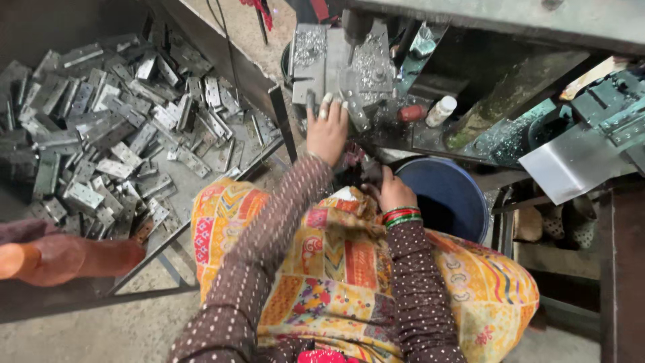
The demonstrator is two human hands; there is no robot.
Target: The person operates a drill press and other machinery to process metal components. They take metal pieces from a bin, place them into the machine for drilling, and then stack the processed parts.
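1. Hinge plates (114,144): flat grey metal pieces, heaped loose in a shallow metal tray (265,91) to the person's left, overlapping at all angles. No plate confirmed in either hand.
2. Left hand (327,128): extended forward, fingers spread and laid on the metal fixture (349,64) of the machine ahead; resting or pressing flat, not pinching. Small workpiece beneath the fingertips possible but not discernible.
3. Right hand (393,191): drawn low near the lap, just beside the rim of the blue bucket (470,195). Fingers curled inward; whether closed on something cannot be told, palm side hidden. Red and green bangles (402,216) at the wrist.
4. Handling judgement: plates appear stiff, thin and moderately heavy for their size; stamped edges and corners likely sharp, surfaces possibly oily and slippery. Best taken by the long flat edges between thumb and fingers, one piece at a time, clear of the knuckle end and screw holes.
5. Machine bed: scattered with bright metal swarf; a small red cylinder (411,112) and a white bottle (441,111) standing just beside each other to the right of the fixture.
6. Lap: covered by a patterned yellow-orange cloth (336,262); dotted brown sleeves on both arms.
7. Far right: bent sheet-metal chute (574,161) angled downward. Lower left: another person's covered limb in rust-orange fabric (67,255) near the tray edge.
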